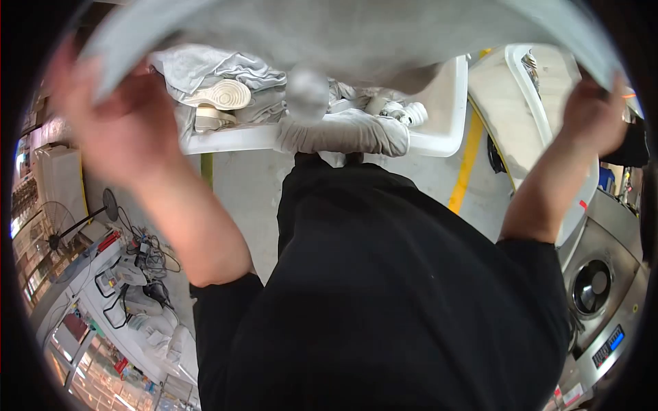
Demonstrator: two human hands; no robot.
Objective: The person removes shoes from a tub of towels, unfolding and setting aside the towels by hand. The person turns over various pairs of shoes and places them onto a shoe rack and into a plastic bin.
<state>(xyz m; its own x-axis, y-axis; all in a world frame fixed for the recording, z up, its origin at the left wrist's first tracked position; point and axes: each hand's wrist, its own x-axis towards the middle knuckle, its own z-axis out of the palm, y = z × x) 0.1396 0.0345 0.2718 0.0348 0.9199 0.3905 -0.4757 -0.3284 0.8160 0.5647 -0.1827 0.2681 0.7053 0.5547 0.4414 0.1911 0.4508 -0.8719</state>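
A pale grey cloth [329, 27] is stretched wide across the top of the view, blurred by motion. My left hand [127, 123] grips its left edge; the fingers are smeared. At the opposite edge, my right hand [595, 116] is closed on the cloth. Below it stands a white plastic tub [442, 144] with crumpled grey cloths [250, 72] and several white shoes inside. One shoe [223, 94] lies with its sole showing. A bunched grey cloth [343, 133] hangs over the tub's near rim. A blurred, round pale thing [307, 94] shows above it; I cannot tell what it is.
A second white tub [531, 103] stands to the right. Beyond my right arm is a metal machine with a round window [591, 288]. On the left are a black fan [110, 204], tangled cables [147, 250] and a cluttered bench. Yellow lines [466, 164] mark the floor.
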